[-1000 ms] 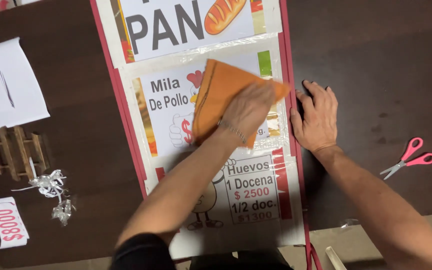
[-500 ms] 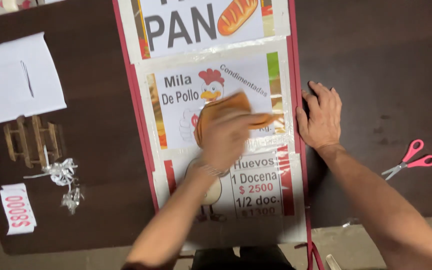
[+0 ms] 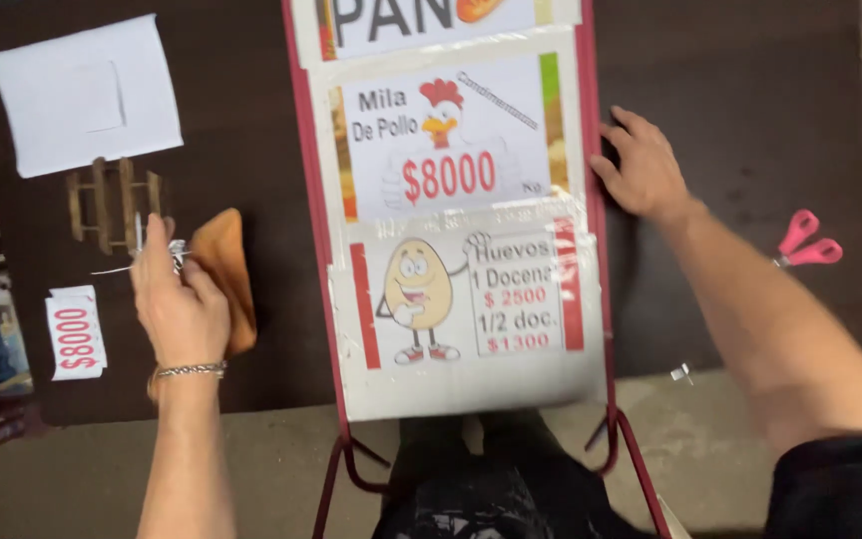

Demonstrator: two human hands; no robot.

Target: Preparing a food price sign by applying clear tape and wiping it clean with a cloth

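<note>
A red-framed sign board (image 3: 317, 235) lies flat on the dark brown table (image 3: 740, 110), covered with laminated posters: a chicken one (image 3: 441, 150) above an egg one (image 3: 451, 299). My left hand (image 3: 180, 304) is left of the board, low over the table, closed on an orange cloth (image 3: 229, 268) that pokes out to its right. Its fingertips are by a small silver ribbon (image 3: 178, 252). My right hand (image 3: 641, 165) rests flat with fingers spread on the board's right frame edge.
A white sheet of paper (image 3: 87, 95) lies at the back left, with a small wooden rack (image 3: 112, 205) below it and a red-and-white price card (image 3: 74, 332) near the front edge. Pink-handled scissors (image 3: 805, 240) lie at the right. The board's legs (image 3: 336, 469) overhang the floor.
My left hand has carried the orange cloth off the chicken poster, leftward onto the table beside the board. The right hand has stayed on the frame edge.
</note>
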